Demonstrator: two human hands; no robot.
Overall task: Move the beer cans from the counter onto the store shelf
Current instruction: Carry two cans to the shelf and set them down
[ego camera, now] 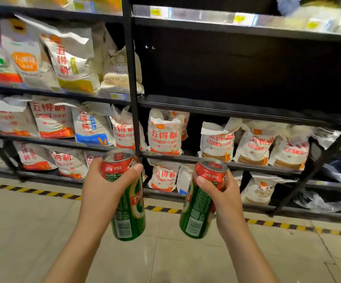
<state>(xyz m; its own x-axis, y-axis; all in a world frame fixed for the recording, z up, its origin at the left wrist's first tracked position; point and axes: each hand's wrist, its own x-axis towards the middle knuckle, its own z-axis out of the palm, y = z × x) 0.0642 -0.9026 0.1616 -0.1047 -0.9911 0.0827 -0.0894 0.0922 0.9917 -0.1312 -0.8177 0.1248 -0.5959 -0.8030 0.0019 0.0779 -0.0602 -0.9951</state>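
A: How far along is it?

B: Midway, I'd judge. The left hand (102,186) has its grip wrapped round a green-and-red aluminium beer can (127,203); the right hand (224,197) clasps a second matching beer can (201,203). Both are in mid-air before the black metal store shelf (236,109), neither set down.

A: Where would they go?

B: Probably the bare dark bay on the right; the other tiers hold white paper flour sacks (163,133), soft and crumpled.

A: And the cans?

B: Smooth glossy cylinders, silver tops with red pull tabs, tilted slightly inward. The desk isn't in view, so what remains there I can't tell.
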